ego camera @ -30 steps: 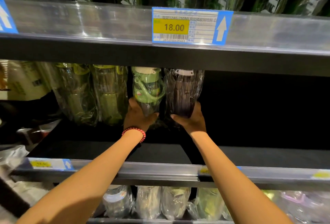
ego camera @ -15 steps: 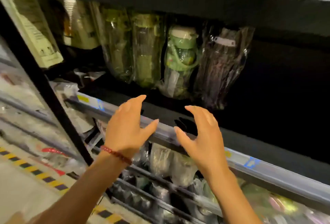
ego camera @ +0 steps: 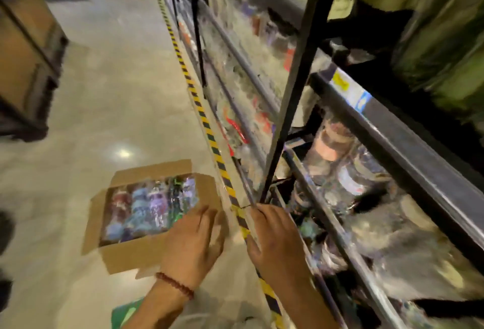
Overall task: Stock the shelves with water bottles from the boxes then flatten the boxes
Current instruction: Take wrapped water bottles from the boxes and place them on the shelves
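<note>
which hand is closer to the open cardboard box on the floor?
Left. The left hand overlaps the near right corner of the cardboard box in view, fingers open. The right hand is off to the box's right, past the striped floor tape, by the shelf.

An open cardboard box (ego camera: 136, 247) sits on the floor just beside the striped tape at the foot of the shelves (ego camera: 392, 150), its flaps folded outward; inside lie plastic-wrapped water bottles (ego camera: 149, 208) packed side by side in red, blue, purple and green. More wrapped bottles crowd the dark metal shelves; motion blur hides their detail.
</note>
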The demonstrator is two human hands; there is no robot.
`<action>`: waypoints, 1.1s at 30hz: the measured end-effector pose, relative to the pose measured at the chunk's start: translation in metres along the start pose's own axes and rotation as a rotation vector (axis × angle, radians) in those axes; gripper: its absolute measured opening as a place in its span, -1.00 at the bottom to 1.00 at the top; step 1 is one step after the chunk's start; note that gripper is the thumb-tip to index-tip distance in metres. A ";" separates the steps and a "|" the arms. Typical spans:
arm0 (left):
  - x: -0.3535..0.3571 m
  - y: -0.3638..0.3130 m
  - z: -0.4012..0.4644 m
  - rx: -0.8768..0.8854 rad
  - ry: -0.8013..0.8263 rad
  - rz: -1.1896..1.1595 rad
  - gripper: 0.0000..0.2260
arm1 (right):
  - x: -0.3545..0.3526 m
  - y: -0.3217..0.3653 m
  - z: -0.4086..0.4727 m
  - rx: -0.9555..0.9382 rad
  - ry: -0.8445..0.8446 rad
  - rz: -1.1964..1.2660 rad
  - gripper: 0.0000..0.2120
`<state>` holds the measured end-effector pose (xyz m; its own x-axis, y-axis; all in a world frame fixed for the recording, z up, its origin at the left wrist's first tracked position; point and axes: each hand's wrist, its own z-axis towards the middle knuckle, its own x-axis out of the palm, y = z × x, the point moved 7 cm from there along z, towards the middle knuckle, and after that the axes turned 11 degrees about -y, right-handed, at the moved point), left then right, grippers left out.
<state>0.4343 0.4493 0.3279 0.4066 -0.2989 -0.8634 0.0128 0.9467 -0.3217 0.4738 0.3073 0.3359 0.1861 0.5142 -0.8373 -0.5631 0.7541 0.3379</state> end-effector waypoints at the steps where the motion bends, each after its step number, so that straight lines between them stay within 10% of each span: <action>1: -0.002 0.017 -0.010 -0.042 0.000 0.029 -0.57 | 0.017 0.008 0.000 -0.015 0.058 -0.016 -0.53; 20: -0.048 0.338 -0.007 -0.392 0.060 0.130 -0.47 | 0.256 0.204 0.114 -0.144 0.413 -0.010 -0.49; 33: 0.074 0.467 -0.006 -0.650 0.287 0.025 -0.49 | 0.417 0.183 0.144 -0.007 0.748 -0.091 -0.53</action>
<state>0.4648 0.8682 0.1112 0.1419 -0.3825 -0.9130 -0.5771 0.7174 -0.3903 0.5639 0.7183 0.1103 -0.3631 0.0334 -0.9312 -0.5769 0.7767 0.2528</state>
